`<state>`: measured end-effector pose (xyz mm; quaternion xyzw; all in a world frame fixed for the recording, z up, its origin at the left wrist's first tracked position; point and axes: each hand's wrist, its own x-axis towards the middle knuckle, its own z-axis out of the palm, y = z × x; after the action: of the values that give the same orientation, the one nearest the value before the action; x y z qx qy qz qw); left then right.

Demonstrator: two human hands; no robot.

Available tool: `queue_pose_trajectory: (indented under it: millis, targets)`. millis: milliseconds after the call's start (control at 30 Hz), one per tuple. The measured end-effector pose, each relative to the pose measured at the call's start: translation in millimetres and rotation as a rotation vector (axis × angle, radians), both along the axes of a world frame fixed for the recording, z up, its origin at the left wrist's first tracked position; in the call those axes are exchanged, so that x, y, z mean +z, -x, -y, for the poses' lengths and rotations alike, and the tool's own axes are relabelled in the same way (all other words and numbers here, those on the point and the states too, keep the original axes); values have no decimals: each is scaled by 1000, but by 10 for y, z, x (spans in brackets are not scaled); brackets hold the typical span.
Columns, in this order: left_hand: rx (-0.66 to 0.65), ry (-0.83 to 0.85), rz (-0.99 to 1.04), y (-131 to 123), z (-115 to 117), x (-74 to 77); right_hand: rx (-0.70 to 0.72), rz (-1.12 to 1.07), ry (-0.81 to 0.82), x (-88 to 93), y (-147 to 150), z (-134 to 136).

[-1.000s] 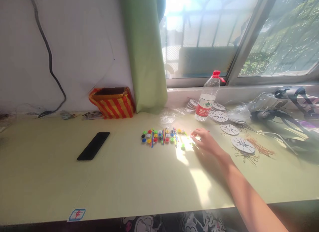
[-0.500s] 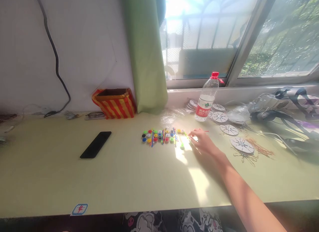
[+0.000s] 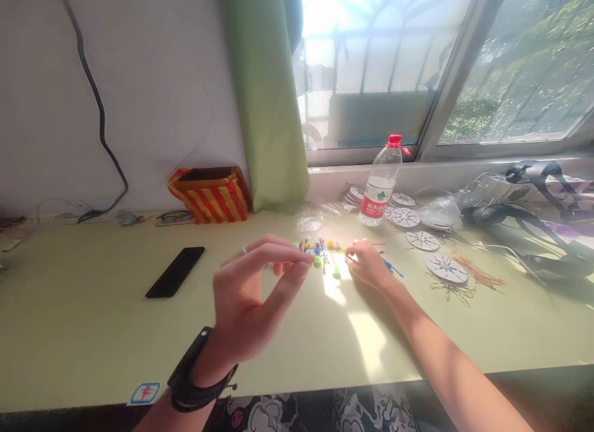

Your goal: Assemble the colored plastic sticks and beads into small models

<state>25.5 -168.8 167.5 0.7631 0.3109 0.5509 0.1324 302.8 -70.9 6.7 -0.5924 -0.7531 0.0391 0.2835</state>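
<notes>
My right hand (image 3: 364, 260) rests low over the table with its fingers drawn together. Whatever lies between its fingertips is too small and glare-washed to make out. Just left of it are small round coloured plastic pieces (image 3: 317, 260) and thin coloured sticks, partly covered by my left hand. A green round piece (image 3: 336, 272) lies nearest the right fingertips. Beside the right wrist, a blue stick-like piece (image 3: 393, 268) sticks out. My left hand (image 3: 260, 289), with a black wristband, hovers over the table, fingers curved and thumb tip close to them; nothing shows in it.
A water bottle (image 3: 380, 181) with a red cap stands by the window, near slotted white discs (image 3: 445, 268) and wires. Left are a black phone (image 3: 175, 272) and a red-and-yellow striped box (image 3: 211, 197). Black straps (image 3: 520, 224) lie at the right.
My left hand has come into view from below and now covers part of the coloured pieces. My right hand stays at nearly the same spot; a blue piece now shows beside its wrist.
</notes>
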Motion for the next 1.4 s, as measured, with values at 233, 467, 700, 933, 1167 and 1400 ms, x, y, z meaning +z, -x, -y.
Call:
queue_pose_trajectory:
  millis: [233,467,700,933,1167,1400]
  targets:
    - [-107,84,-653,-436,-624,-1038,-1,-46,-41,58,49,40]
    - [-121,-13,-752,-418,-740,-1295,15,-181,-87,133,60,59]
    - [-303,171,-608,-147,-714,-1277,99,-509,61,235,121,122]
    - [-326,617,-178,-86,-788,-1346,291,-699,207,343,227,215]
    - [-329,793,-11,-77,-913,-1431,374,-797,297,404,320,307]
    - [-394,863,54,-79,-936,-1469,482,-914,412,335,433,342]
